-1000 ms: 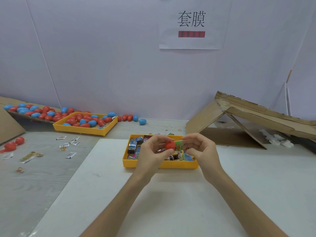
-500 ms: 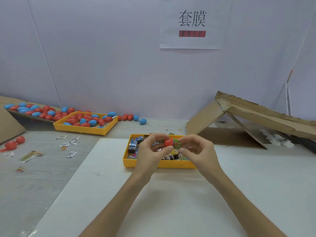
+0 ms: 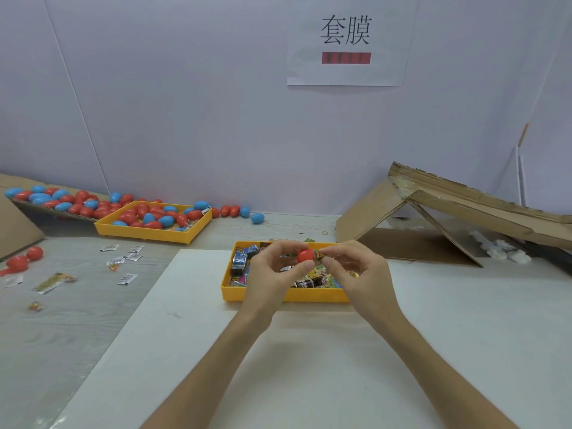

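From the head view, your left hand [image 3: 272, 275] and your right hand [image 3: 363, 275] meet in the air just above the near yellow tray [image 3: 227, 294]. Your left hand pinches a red egg [image 3: 305, 256], thumb below and curled fingers on top, and the egg's rounded side faces you. Your right hand has thumb and forefinger closed on a printed sleeve [image 3: 319, 254] at the egg's right end, touching it. You cannot tell how far the sleeve reaches over the egg, because your fingers cover that part. The rest of your right hand's fingers are loosely curled underneath.

The near yellow tray stands on a white board [image 3: 309, 366] laid on the counter [image 3: 77, 320]. It holds a jumble of spare sleeves [image 3: 240, 264], some dark, some green and yellow.

At the back left of the counter you have a far yellow tray [image 3: 148, 236] filled with red and blue eggs [image 3: 148, 216]. More of them lie on a cardboard sheet [image 3: 18, 204] further left, and a few loose eggs [image 3: 257, 217] sit along the wall. Two stray red eggs [image 3: 26, 257] lie near the left edge. Small packets [image 3: 125, 278] are scattered on the bare counter between them and the white board.

To your right, a flattened cardboard box [image 3: 464, 209] leans like a ramp, with white scraps [image 3: 501, 253] beneath it. A paper sign [image 3: 345, 41] is fixed to the wall above.
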### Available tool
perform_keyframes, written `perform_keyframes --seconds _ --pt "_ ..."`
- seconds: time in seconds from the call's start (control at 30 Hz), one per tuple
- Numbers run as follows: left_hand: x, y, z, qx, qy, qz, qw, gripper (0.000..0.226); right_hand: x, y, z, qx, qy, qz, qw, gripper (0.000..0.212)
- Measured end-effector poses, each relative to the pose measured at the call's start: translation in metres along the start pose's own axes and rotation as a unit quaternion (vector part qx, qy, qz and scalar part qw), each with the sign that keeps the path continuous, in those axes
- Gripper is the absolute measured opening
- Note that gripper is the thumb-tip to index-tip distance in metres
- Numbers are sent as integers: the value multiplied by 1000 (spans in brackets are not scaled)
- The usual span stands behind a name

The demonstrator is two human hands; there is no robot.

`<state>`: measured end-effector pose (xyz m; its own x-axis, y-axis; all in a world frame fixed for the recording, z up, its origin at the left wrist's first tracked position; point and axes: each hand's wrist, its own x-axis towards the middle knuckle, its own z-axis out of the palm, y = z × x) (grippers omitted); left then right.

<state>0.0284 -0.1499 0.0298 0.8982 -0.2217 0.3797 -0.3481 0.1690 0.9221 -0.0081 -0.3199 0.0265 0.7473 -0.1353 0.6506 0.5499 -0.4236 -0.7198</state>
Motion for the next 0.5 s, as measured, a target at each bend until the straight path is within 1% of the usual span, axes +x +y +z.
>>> perform_keyframes --seconds 0.23,0.5 --pt "-1 1 0 2 -1 12 1000 28 0 0 0 6 18 -14 1000 14" --pt "-1 2 -1 25 -11 34 999 31 -1 0 0 9 18 -6 1000 13"
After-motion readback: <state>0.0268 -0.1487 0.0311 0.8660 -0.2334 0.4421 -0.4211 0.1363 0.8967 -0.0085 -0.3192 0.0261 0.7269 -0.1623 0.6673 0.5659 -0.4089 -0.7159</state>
